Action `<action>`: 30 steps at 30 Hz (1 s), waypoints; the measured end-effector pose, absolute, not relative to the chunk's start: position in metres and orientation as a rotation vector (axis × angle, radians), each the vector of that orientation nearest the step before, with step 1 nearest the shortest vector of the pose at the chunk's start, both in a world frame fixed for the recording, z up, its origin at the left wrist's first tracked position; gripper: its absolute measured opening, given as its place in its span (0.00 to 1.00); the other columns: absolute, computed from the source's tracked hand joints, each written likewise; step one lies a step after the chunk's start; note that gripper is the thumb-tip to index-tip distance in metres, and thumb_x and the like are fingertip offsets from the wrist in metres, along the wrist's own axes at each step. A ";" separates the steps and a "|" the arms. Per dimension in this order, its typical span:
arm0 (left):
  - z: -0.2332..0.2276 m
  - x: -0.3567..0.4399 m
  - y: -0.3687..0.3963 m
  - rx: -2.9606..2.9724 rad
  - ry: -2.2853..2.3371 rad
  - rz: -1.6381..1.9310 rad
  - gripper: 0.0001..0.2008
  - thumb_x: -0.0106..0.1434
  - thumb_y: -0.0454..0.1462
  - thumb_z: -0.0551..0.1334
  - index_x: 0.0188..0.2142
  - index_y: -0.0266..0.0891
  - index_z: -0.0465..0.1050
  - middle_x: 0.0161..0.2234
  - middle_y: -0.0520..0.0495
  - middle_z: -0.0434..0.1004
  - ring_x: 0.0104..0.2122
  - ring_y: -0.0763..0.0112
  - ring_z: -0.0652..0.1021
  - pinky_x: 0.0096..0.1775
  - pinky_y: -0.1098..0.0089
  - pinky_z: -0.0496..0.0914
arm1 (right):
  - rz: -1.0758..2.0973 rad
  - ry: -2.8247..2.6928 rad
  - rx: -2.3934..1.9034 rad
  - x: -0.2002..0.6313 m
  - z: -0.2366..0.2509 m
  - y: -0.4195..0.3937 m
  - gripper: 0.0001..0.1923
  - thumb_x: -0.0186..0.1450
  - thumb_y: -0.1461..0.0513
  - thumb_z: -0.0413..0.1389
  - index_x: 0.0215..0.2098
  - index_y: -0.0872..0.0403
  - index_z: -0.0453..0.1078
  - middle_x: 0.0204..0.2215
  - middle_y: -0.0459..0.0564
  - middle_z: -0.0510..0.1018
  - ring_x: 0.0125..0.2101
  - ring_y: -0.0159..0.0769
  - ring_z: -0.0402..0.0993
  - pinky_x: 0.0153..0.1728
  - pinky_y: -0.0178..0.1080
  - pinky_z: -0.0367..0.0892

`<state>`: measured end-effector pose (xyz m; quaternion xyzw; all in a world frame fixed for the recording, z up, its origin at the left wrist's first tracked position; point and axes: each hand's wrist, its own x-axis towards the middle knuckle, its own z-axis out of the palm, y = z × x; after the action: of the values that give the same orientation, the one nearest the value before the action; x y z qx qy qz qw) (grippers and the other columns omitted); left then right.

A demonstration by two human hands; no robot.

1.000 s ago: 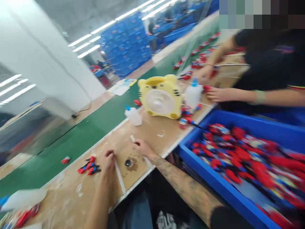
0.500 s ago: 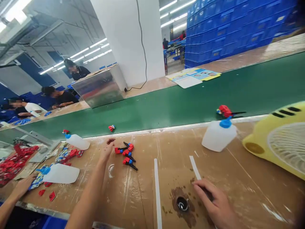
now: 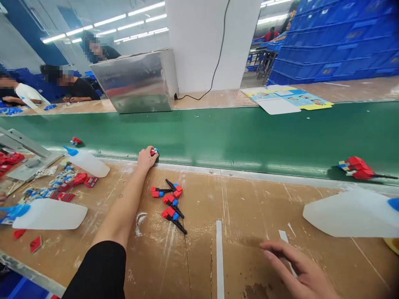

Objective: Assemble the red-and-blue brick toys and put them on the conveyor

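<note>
My left hand [image 3: 146, 158] reaches out to the near edge of the green conveyor belt [image 3: 218, 133] and is closed on a small red and blue toy part [image 3: 153, 152]. Three similar red and blue parts with black stems [image 3: 170, 202] lie on the cardboard-covered bench [image 3: 243, 199] just right of my forearm. My right hand [image 3: 296, 270] rests flat on the bench at the lower right, fingers spread, holding nothing. A white strip of tape [image 3: 220, 257] runs between my two hands.
White squeeze bottles with blue caps lie at right [image 3: 349, 214], at lower left [image 3: 46, 214] and at left [image 3: 89, 162]. Another red toy [image 3: 357, 167] rides the belt. Several loose parts [image 3: 62, 187] are scattered left. A metal box [image 3: 137, 81] and other people sit beyond the belt.
My view swung left from the blue bin and yellow fan. My left hand stretched forward from the bench onto the belt edge and closed on the small red and blue part.
</note>
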<state>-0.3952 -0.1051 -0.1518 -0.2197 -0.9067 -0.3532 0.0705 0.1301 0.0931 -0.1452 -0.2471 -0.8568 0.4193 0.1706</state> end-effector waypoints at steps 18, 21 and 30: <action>-0.109 -0.163 -0.140 -0.724 -2.234 -3.319 0.16 0.59 0.44 0.69 0.42 0.39 0.73 0.29 0.48 0.77 0.23 0.76 0.75 0.23 0.77 0.64 | 1.956 -2.260 0.214 -0.079 -0.105 0.045 0.21 0.62 0.53 0.63 0.51 0.51 0.70 0.43 0.52 0.78 0.42 0.40 0.75 0.43 0.43 0.72; -0.098 -0.145 -0.141 -0.794 -2.301 -3.255 0.17 0.62 0.49 0.64 0.43 0.40 0.72 0.32 0.44 0.79 0.27 0.71 0.77 0.25 0.76 0.65 | 2.136 -2.011 0.069 -0.049 -0.112 0.045 0.20 0.59 0.51 0.65 0.45 0.51 0.70 0.39 0.50 0.78 0.39 0.40 0.76 0.40 0.42 0.73; -0.099 -0.214 -0.165 -1.305 -2.770 -1.380 0.21 0.47 0.28 0.63 0.42 0.43 0.80 0.50 0.43 0.75 0.55 0.51 0.70 0.59 0.54 0.61 | 2.212 -1.715 -0.180 0.047 -0.114 0.076 0.20 0.55 0.52 0.64 0.37 0.48 0.60 0.38 0.52 0.79 0.28 0.36 0.72 0.28 0.38 0.66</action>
<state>-0.2144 -0.1648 -0.0985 -0.3863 -0.8199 -0.4084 -0.1082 0.0473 0.0765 -0.1138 -0.0632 -0.6030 0.7774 0.1676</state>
